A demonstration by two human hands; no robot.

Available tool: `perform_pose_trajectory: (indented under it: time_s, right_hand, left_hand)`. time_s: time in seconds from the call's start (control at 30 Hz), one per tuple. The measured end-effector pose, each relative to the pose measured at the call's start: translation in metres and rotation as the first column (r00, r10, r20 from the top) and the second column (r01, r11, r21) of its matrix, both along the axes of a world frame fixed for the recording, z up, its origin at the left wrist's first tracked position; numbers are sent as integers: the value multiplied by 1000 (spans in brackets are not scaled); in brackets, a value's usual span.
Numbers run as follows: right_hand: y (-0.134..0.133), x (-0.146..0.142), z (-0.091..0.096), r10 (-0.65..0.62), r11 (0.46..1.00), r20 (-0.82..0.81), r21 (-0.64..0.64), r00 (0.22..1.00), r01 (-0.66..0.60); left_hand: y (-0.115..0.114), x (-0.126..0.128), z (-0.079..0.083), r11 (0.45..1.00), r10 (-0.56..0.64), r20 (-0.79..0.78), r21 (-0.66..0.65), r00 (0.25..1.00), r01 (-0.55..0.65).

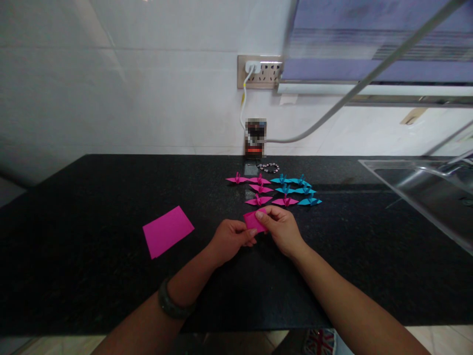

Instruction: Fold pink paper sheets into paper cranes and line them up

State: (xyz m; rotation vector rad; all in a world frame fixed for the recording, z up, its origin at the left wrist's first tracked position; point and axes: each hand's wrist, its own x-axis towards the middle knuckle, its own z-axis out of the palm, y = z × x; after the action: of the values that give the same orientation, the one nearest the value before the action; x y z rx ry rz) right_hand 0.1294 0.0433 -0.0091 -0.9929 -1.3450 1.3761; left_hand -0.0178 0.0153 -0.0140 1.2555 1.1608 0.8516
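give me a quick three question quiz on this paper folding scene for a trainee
1. Pick one: what do the left hand and right hand pinch together?
A. a blue crane
B. a folded pink paper
C. a bracelet
2. True or false: the flat pink sheet lies on the counter to the right of both hands.
3. Fill in: the paper cranes beyond the hands are pink and ____.

Key: 1 B; 2 false; 3 blue
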Motion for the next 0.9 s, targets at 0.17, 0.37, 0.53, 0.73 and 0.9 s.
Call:
perform_pose_trajectory:
  time_s: [0.17, 0.37, 0.53, 0.73, 0.9]
  right_hand:
    - [0, 0, 2, -12, 1000, 2, 7, 1000, 12]
    - [-1, -1, 0, -24, 999, 15, 24, 1000, 24]
    - [-1, -1, -1, -28, 999, 40, 48, 999, 26]
    - [-1, 0, 1, -14, 994, 92, 110, 996, 4]
    - [-2, 0, 1, 2, 989, 139, 144, 990, -22]
  left_hand:
    - [0, 0, -3, 994, 53, -60, 98, 997, -47]
    - [-1, 0, -1, 978, 146, -125, 168, 981, -124]
    - [0, 0, 1, 982, 131, -127, 156, 983, -111]
    - [-1, -1, 6, 975, 169, -129, 165, 977, -147]
    - [-2, -1, 8, 965, 195, -152, 205, 969, -162]
